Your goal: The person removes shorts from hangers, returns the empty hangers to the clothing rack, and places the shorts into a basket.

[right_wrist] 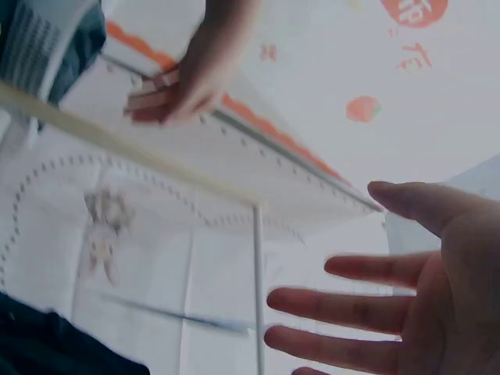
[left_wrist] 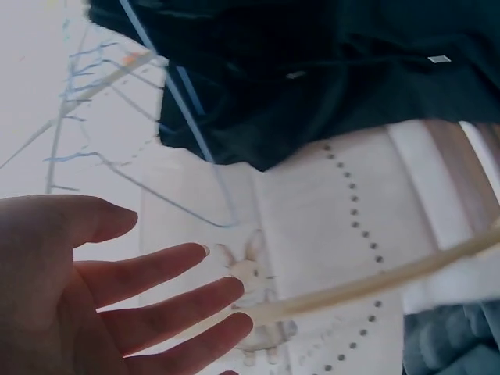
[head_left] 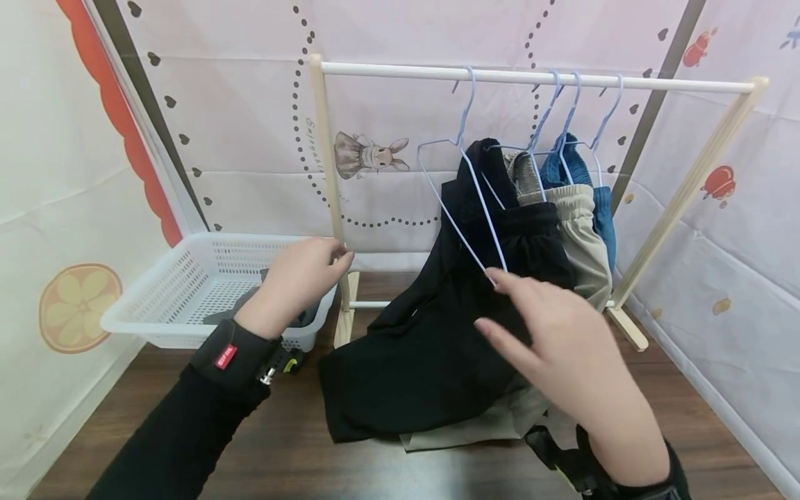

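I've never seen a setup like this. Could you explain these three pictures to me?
There is no robot here: these are a person's bare left hand and right hand. The wide picture comes from a head-worn camera looking forward and down; the other two, from cameras on each wrist. On the brown surface stand a clothes rack and a white basket with grey cloth inside. Pale blue hangers on the rack carry black, beige and blue clothes. Both hands look open and hold nothing; the right is near the clothes.
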### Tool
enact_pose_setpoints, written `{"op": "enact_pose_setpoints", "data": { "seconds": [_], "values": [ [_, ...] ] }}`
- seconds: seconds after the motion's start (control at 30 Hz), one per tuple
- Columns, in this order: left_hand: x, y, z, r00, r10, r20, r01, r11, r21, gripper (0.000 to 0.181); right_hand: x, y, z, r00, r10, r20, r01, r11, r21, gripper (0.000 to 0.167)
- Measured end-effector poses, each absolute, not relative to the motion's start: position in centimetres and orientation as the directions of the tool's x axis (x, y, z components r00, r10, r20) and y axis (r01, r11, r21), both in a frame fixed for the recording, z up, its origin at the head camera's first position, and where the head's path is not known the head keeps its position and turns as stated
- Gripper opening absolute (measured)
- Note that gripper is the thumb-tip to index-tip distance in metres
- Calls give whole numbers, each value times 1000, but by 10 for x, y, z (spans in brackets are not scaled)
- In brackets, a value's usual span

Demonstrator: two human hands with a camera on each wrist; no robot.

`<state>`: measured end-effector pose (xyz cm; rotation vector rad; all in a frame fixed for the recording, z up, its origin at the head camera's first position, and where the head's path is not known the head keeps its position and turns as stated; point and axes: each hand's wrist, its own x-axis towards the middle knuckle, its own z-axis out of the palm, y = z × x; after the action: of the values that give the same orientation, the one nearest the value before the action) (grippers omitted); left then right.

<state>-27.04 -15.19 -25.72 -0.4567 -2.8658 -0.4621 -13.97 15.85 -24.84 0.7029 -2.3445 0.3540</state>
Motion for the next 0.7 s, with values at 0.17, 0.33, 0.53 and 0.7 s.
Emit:
{"op": "enact_pose_setpoints", "data": {
  "seconds": [0.17, 0.33, 0.53, 0.7],
  "values": [
    [-254, -147, -259, -930, 238, 279, 326, 887, 328, 40, -149, 165, -246, -595, -151, 790, -504, 835, -220, 38],
    [-243, -134, -263, -917, 223, 331, 343, 865, 366, 41, -168, 162, -253, -540, 8, 842, -470, 827, -310, 31],
    [-230, -123, -267, -906, 202, 371, 357, 837, 415, 39, -187, 161, -260, -543, 84, 836, -386, 859, -337, 37],
    [-221, -122, -270, -903, 166, 396, 357, 803, 477, 40, -198, 162, -262, -583, 118, 804, -317, 878, -359, 40]
  ]
}}
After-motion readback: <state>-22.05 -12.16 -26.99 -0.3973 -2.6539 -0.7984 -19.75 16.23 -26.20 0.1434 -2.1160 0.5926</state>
